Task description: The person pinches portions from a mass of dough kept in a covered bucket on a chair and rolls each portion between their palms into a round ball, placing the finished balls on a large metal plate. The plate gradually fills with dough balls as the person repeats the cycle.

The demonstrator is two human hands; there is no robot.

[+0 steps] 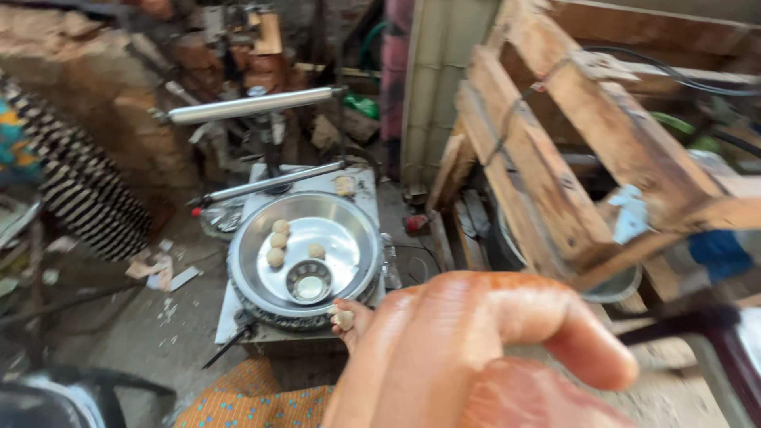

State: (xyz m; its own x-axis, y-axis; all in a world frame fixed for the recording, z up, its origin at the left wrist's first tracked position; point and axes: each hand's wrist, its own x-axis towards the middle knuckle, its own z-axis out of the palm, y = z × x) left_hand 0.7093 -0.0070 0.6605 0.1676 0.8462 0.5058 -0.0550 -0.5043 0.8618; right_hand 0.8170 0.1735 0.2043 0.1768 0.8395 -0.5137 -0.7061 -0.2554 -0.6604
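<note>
Two hands show in the head view. Nearest the camera, large and blurred, is one hand (483,349), its fingers curled together into a loose fist with a fingertip pointing right; it fills the lower middle of the picture, and whether anything lies inside the curl cannot be told. From its place it appears to be the right hand. Just beyond and lower left of it, the other hand (349,319) is pinched on a small pale dough ball (344,319), held right at the near rim of a round steel tray (349,238). An orange patterned cloth (246,396) lies below that, at the bottom edge.

Inside the tray sit four more dough balls (277,240), three in a line on its left side and one near the middle, and a small steel bowl (309,281) stands in the near part of the tray. The tray rests on a pale metal stand (230,313).

Beyond the tray, a slim metal bar (269,182) runs across, and above it a thicker shiny roller (250,105). To the right leans a rough wooden pallet (571,150). At far left hangs a striped cloth (79,190).
</note>
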